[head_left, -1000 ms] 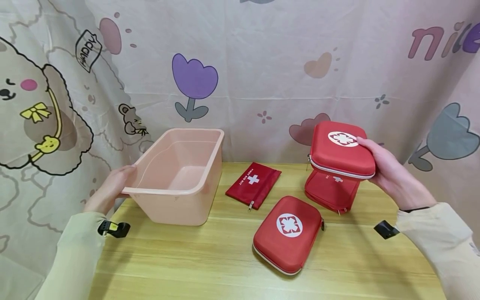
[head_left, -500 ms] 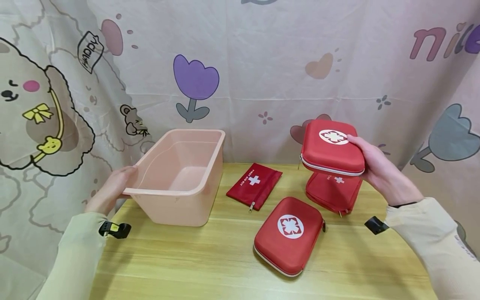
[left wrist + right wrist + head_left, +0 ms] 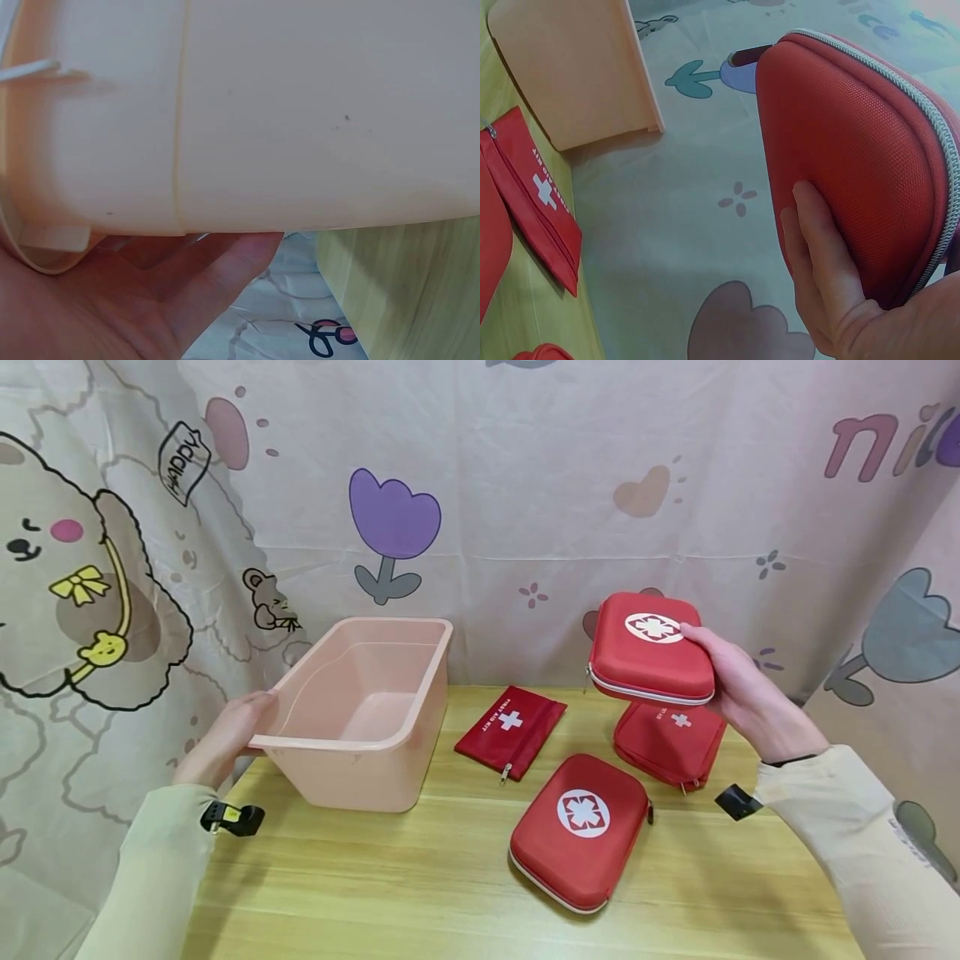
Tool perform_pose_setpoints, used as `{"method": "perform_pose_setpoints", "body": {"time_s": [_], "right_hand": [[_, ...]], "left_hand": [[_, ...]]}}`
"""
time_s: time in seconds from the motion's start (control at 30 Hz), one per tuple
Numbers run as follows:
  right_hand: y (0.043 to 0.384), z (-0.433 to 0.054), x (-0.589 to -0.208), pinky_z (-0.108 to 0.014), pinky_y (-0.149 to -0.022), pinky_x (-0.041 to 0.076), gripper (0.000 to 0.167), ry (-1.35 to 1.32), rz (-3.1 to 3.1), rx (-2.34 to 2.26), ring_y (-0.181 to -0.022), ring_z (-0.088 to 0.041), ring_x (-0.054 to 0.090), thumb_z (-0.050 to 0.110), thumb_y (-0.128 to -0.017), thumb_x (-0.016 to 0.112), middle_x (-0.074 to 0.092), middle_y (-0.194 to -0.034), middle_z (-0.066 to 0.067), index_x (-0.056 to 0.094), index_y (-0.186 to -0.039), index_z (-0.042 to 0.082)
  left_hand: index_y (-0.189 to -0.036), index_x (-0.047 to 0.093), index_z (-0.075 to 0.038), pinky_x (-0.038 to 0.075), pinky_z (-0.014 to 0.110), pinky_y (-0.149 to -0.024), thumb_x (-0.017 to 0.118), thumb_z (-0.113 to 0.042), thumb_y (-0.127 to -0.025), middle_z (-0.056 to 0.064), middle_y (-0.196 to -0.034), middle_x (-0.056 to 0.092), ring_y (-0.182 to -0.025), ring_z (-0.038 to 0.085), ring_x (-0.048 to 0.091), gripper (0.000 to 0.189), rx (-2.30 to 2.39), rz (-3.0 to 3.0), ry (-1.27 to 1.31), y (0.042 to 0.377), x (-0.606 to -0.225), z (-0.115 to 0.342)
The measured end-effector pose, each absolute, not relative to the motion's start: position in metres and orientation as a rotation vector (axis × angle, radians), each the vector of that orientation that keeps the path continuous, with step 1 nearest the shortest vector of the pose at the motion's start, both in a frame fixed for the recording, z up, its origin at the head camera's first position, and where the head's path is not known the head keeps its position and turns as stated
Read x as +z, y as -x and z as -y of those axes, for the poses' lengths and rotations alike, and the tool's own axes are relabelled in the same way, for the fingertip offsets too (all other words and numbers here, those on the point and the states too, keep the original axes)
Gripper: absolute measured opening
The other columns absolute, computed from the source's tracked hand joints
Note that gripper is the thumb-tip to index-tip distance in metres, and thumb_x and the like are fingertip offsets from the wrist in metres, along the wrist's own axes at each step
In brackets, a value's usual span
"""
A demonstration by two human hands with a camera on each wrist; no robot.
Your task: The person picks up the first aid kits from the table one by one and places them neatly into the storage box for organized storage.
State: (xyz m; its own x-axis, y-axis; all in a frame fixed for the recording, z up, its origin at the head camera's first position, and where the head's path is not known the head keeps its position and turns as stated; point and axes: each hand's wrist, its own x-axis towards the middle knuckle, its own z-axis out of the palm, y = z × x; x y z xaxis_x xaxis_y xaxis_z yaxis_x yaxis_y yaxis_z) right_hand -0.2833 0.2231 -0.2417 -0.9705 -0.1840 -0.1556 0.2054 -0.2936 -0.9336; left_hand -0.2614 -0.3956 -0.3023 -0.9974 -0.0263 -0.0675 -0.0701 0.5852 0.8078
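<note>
My left hand (image 3: pixel 228 735) grips the left rim of a pink plastic bin (image 3: pixel 420 727); in the left wrist view its fingers (image 3: pixel 232 277) lie against the bin's outer wall. Up off the table, my right hand (image 3: pixel 746 697) holds a red hard-shell first aid case (image 3: pixel 648 664) by its right side, thumb on top near the white cross emblem. Fingers (image 3: pixel 821 247) press the case's underside in the right wrist view. Below the held case, a soft red first aid pouch (image 3: pixel 675 747) lies partly hidden. A second hard first aid case (image 3: pixel 581 860) lies at the front.
A flat red zip pouch (image 3: pixel 510 735) marked "FIRST AID KIT" lies between the bin and the cases. Everything stands on a wooden table (image 3: pixel 420 893). A printed curtain (image 3: pixel 525 510) hangs close behind and at both sides.
My right hand has moved left and slightly up with the case, showing more of the soft pouch beneath. The left hand and bin hold still.
</note>
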Motion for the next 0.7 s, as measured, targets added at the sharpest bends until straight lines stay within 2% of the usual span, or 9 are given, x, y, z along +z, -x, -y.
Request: {"method": "perform_pose_setpoints", "body": {"time_s": [0.23,0.5,0.7], "right_hand": [[0.286,-0.213,-0.243,-0.029,-0.075,0.056,0.08,-0.005,-1.674,-2.36,-0.086,-0.016,0.07,0.04,-0.096,0.063,0.068,-0.101,0.003,0.014,-0.155,0.017],[0.289,-0.2,-0.242,-0.029,-0.076,0.056,0.079,0.008,-1.678,-2.357,-0.086,-0.016,0.07,0.039,-0.095,0.065,0.068,-0.102,0.002,0.018,-0.154,0.016],[0.291,-0.192,-0.242,-0.029,-0.075,0.056,0.078,0.021,-1.692,-2.348,-0.086,-0.016,0.07,0.04,-0.095,0.065,0.068,-0.103,0.002,0.02,-0.153,0.015]], "left_hand": [[-0.151,0.017,0.009,0.051,0.032,-0.075,0.02,-0.048,-0.106,0.035,-0.141,0.035,-0.115,0.039,0.048,0.073,1.409,-2.761,0.094,0.261,-0.302,0.396],[-0.15,0.019,0.01,0.053,0.031,-0.073,0.02,-0.045,-0.106,0.036,-0.139,0.037,-0.103,0.027,0.055,0.07,1.414,-2.769,0.104,0.263,-0.301,0.396],[-0.15,0.02,0.01,0.052,0.031,-0.073,0.02,-0.044,-0.106,0.034,-0.138,0.038,-0.11,0.035,0.051,0.07,1.415,-2.772,0.106,0.262,-0.302,0.397]]}}
